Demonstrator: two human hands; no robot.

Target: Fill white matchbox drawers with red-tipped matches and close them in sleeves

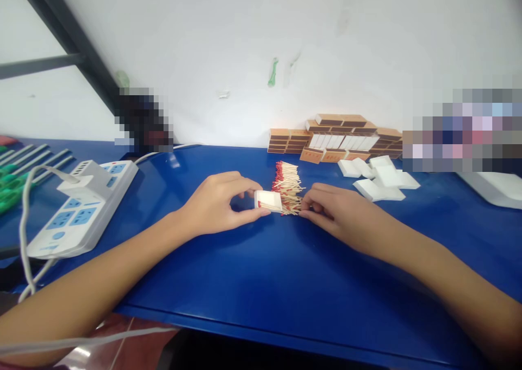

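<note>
We seem to be in a workshop: blue desk (261,283), scuffed wall (204,43), stacked matchboxes (342,128), piled matches (287,182), a power strip (77,217).

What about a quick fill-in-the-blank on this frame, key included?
1. The left hand holds a small tray coloured ____.
2. The right hand is beside a pile of matches with ____ heads.
3. The table is ____.
4. The power strip lies to the person's ____.

Missing words: white; red; blue; left.
</note>
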